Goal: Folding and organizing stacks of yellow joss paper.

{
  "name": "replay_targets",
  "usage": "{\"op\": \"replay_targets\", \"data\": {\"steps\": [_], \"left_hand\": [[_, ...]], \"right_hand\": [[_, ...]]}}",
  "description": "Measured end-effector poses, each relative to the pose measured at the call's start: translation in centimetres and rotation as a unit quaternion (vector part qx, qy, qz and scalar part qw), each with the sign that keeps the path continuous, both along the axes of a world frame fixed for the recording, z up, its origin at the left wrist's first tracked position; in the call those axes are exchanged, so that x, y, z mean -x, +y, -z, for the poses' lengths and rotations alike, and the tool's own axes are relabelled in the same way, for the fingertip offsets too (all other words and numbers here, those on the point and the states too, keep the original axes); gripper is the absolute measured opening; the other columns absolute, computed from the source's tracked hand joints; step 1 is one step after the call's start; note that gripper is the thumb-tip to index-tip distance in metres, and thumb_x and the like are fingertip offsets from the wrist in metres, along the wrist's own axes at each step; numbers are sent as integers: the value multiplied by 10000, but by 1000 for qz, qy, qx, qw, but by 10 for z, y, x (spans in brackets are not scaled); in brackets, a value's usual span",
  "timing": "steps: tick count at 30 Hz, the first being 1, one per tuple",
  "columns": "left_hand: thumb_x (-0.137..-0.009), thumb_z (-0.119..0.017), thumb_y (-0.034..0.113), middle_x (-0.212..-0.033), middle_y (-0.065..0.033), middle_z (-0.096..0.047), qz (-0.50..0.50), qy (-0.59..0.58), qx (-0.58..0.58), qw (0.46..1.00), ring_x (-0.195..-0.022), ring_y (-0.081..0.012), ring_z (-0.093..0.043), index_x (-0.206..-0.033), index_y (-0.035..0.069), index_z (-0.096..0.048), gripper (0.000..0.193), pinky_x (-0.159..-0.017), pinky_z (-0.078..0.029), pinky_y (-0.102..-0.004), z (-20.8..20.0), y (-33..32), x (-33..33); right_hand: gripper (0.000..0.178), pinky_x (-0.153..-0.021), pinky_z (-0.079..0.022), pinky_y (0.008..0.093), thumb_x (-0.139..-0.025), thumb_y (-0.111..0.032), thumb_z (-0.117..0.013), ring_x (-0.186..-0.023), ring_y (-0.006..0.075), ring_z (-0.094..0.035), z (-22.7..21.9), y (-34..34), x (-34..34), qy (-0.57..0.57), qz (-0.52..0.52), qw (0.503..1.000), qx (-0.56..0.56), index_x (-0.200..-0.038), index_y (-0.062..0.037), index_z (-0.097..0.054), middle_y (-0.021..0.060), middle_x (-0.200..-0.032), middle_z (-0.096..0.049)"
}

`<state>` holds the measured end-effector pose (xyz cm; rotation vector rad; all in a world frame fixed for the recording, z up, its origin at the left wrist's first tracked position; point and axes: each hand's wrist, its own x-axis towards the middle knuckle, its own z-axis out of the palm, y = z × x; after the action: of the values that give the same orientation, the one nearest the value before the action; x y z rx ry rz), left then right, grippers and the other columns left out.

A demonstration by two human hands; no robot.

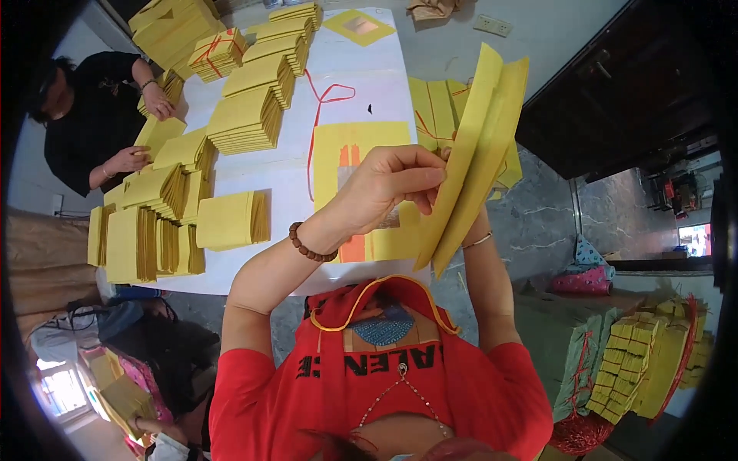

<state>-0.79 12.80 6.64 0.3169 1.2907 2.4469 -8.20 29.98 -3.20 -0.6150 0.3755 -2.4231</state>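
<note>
A folded stack of yellow paper (480, 154) stands on edge, tilted, above the table's right edge. My left hand (403, 180) pinches its near left side between thumb and fingers, a brown bead bracelet on the wrist. Behind the paper, my right hand (480, 219) grips it from the right; most of its fingers are hidden. Under my left hand lies a flat yellow sheet (392, 138) with an orange and silver patch (354, 250). Left of it, a red string (311, 138) with a loop runs over the white table (292, 180).
Folded yellow paper stacks (244, 123) fill the table's left side, beside a tied bundle (217, 55). A co-worker in black (92, 100) handles paper at the left. More tied yellow bundles (434, 111) stand beyond my right hand. Bundles (626, 361) sit at the lower right.
</note>
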Motion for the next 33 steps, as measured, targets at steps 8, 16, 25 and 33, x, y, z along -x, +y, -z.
{"op": "replay_targets", "data": {"steps": [8,16,25,33], "left_hand": [[-858,-577,101,-772,-60,-618,18,11,29,999,-670,-121,-595,-886,-20,-625,133,-610,-487,-239,-5,15,1],[-862,-574,106,-758,-65,-620,-13,38,71,997,-665,-119,-591,-875,-35,-623,150,-615,-486,-239,-4,12,0],[-865,-576,102,-767,-71,-630,-38,68,116,990,-673,-107,-601,-880,-48,-613,155,-630,-498,-231,-7,8,-1],[-873,-559,86,-743,-50,-612,-68,102,186,975,-661,-87,-569,-871,-42,-607,136,-616,-472,-219,-10,10,-3]], "right_hand": [[474,-601,-527,237,-857,-227,-599,-757,173,-595,-5,2,-21,-29,98,993,-63,-1246,-30,-416,119,-927,-578],[381,-609,-533,266,-854,-250,-593,-748,178,-607,-5,4,-18,-4,109,989,-104,-1140,-22,-482,95,-892,-600],[337,-756,-539,318,-811,-166,-648,-857,195,-620,12,17,-6,-40,86,990,-106,-1088,-23,-519,83,-961,-611],[277,-782,-532,316,-852,-92,-584,-881,187,-618,18,20,-4,-75,82,988,-102,-1108,-16,-509,79,-976,-608]]}}
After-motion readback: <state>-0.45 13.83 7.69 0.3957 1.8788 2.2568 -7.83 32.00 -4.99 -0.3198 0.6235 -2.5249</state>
